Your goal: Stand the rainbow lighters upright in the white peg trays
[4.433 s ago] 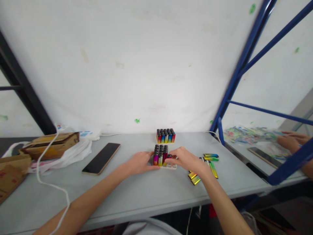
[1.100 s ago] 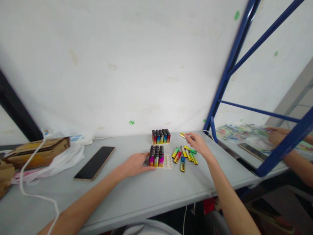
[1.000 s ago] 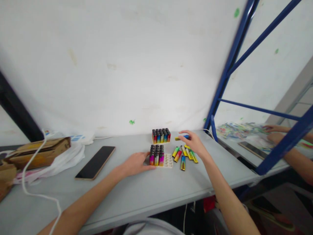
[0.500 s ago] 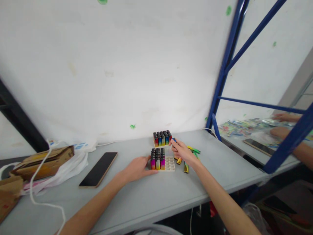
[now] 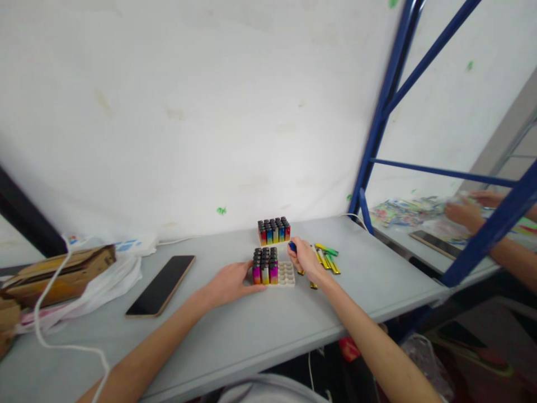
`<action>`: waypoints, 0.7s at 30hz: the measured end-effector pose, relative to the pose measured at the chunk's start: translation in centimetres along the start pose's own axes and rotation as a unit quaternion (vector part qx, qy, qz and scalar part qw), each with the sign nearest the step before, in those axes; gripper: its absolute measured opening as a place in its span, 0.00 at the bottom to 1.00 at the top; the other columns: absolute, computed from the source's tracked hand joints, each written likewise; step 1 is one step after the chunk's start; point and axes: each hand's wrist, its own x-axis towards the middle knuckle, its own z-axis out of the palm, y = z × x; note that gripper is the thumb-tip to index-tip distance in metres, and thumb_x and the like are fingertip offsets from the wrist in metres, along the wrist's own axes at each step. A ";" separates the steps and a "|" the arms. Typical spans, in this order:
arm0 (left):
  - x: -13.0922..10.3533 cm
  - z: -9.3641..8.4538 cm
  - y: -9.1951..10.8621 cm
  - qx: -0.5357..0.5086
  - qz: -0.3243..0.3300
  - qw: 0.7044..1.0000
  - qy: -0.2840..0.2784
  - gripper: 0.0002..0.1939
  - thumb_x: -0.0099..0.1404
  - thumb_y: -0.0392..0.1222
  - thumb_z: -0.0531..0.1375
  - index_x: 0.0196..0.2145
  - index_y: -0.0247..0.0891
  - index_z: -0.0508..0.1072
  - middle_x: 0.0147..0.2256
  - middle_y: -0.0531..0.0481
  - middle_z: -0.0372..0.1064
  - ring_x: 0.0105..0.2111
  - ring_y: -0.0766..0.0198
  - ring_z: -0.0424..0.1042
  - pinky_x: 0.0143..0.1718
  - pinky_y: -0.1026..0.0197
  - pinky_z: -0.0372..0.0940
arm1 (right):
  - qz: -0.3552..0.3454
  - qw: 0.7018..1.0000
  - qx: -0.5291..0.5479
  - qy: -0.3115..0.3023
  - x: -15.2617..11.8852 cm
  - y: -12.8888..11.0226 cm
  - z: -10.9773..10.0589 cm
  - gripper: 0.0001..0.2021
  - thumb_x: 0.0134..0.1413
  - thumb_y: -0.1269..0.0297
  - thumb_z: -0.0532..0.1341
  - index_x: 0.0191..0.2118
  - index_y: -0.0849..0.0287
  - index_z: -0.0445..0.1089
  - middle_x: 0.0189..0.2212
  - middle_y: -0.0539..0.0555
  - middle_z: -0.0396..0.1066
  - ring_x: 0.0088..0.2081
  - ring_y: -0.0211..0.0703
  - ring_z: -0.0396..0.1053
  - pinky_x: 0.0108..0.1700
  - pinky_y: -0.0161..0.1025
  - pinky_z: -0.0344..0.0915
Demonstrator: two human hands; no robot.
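Note:
My left hand (image 5: 230,284) is curled around the left side of a pale tray (image 5: 287,275), its thumb along the front. Several black-topped lighters (image 5: 265,267), pink, white and yellow, stand upright in the tray's left part. The round sockets on its right side show bare. Just above those sockets, my right hand (image 5: 306,259) pinches a lighter (image 5: 292,246) whose blue end sticks out; the rest is hidden by the fingers. Loose yellow and green lighters (image 5: 328,261) lie on the table right of that hand.
Behind stands a second tray of upright lighters (image 5: 274,230). A phone (image 5: 161,285) lies to the left, near a plastic bag (image 5: 103,284), cardboard boxes (image 5: 62,271) and a white cable (image 5: 69,348). A blue metal frame (image 5: 371,140) rises at right; beyond it another person's hands (image 5: 465,214) work.
The view has shifted slightly, so things sit a little further left and higher. My right hand has turned a little and come lower beside the front tray. My left hand stays on the tray.

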 end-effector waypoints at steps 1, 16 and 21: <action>0.0 -0.1 0.1 0.001 0.002 1.000 0.001 0.30 0.64 0.67 0.58 0.48 0.38 0.72 0.41 0.41 0.78 0.40 0.47 0.77 0.42 0.55 0.67 | -0.006 1.000 -0.007 0.004 0.1 0.0 0.0 0.21 0.64 0.54 0.46 0.19 0.54 0.51 0.12 0.43 0.45 0.14 0.32 0.43 0.18 0.34 0.40; 0.1 0.4 -0.3 0.009 0.016 1.000 0.006 0.31 0.66 0.66 0.58 0.52 0.37 0.71 0.48 0.39 0.78 0.47 0.44 0.77 0.47 0.53 0.68 | -0.019 0.991 -0.131 0.026 0.9 0.8 -1.1 0.28 0.67 0.42 0.45 0.23 0.56 0.64 0.14 0.45 0.52 0.19 0.38 0.51 0.24 0.36 0.48; 0.1 0.4 -0.3 0.003 0.019 1.000 0.005 0.32 0.66 0.67 0.57 0.52 0.37 0.72 0.49 0.38 0.77 0.48 0.44 0.77 0.48 0.52 0.68 | -0.104 0.985 -0.140 -0.006 1.4 0.9 -1.6 0.30 0.66 0.36 0.48 0.41 0.57 0.75 0.27 0.52 0.68 0.30 0.43 0.64 0.29 0.36 0.61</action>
